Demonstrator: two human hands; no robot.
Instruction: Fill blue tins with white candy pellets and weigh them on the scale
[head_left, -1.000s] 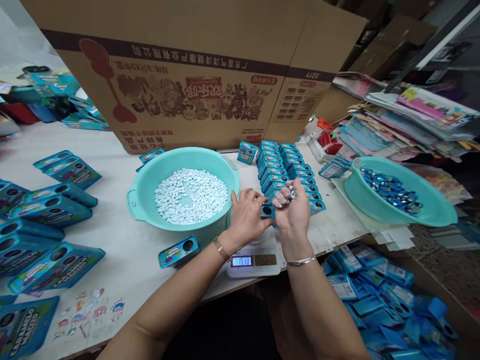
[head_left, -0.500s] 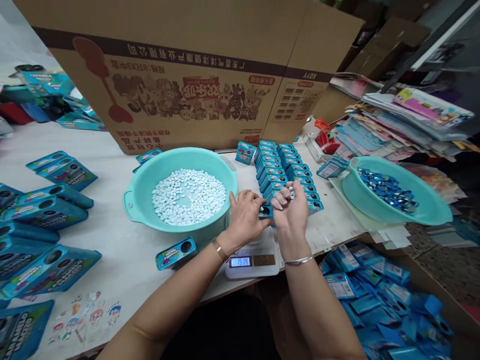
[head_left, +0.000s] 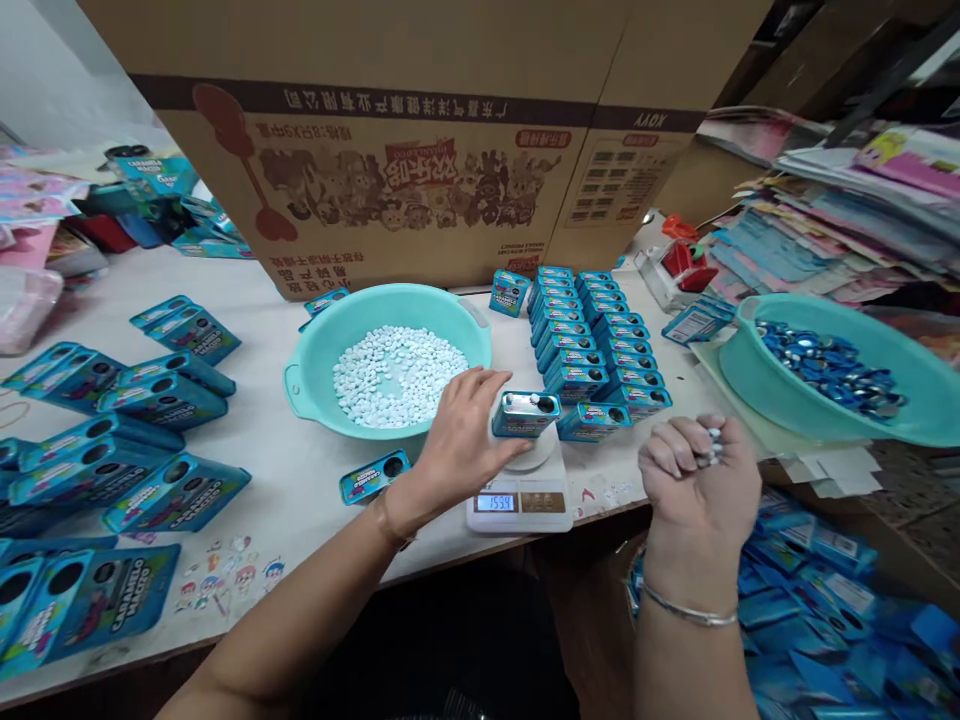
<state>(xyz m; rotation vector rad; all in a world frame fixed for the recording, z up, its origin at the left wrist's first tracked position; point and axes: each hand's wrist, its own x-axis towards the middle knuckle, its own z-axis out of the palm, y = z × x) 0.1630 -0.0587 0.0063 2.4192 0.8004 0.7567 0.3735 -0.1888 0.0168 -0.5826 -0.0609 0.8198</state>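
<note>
I worry most about spills. A few tiny, round, white sweets [head_left: 534,400] sit loose on top of the small, shiny blue box with flat sides [head_left: 517,424], next to its dark round hole. If I tip the box, they could roll off. My right hand [head_left: 697,485] is curled tight around more hard white sweets [head_left: 711,446]. If those fingers go slack, some could fall on the white table [head_left: 300,500] or lower. The shiny box could also bump the two rows of blue boxes [head_left: 574,357] close by and knock one down. Pressing on the flat white plastic scale [head_left: 517,515] could make its number wrong.

My left hand [head_left: 461,430] pinches the shiny box, so it sits between the thumb and fingers, at their tips. It is over the round plate of the scale; I cannot tell if they touch. My right hand is well apart from the box, off to the right.
</note>
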